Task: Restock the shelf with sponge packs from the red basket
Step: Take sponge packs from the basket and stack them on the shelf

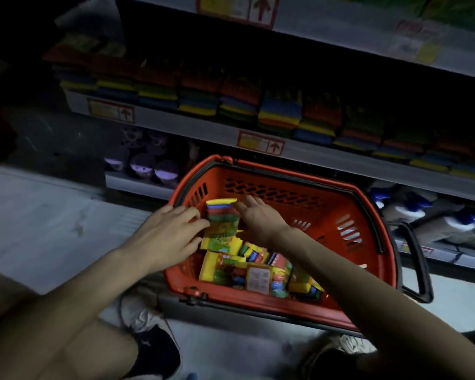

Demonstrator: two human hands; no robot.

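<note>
from my head view i look down into the red basket (348,270), which stands on the floor (39,220) in the centre of the frame, just in front of the shelf (192,124). its black handle (418,259) is folded out to the right.

both hands are inside the basket at its upper left corner, with one sponge pack (221,215) between them. the pack stands nearly upright. its long axis runs from the top of the frame to the bottom, and the end with the coloured sponge stripes points up toward the shelf. the left hand (170,237) grips the left edge of the pack, with its fingers (192,215) bent around that edge. the right hand (261,219) shows me its back. its fingers (244,205) are nearly straight and rest against the right side of the pack; the thumb is hidden, so i cannot tell if it pinches.

the other packs (258,272) lie flat and mixed in the lower half of the basket, pointing in different directions.

on the shelf across the middle of the frame the stacked packs (280,111) lie in rows, quite dark, above the price labels (261,144). at the lower left i see a dark shoe (157,349). purple-lidded containers (148,167) stand on the bottom shelf at the left, and spray bottles (422,212) lie at the right.
</note>
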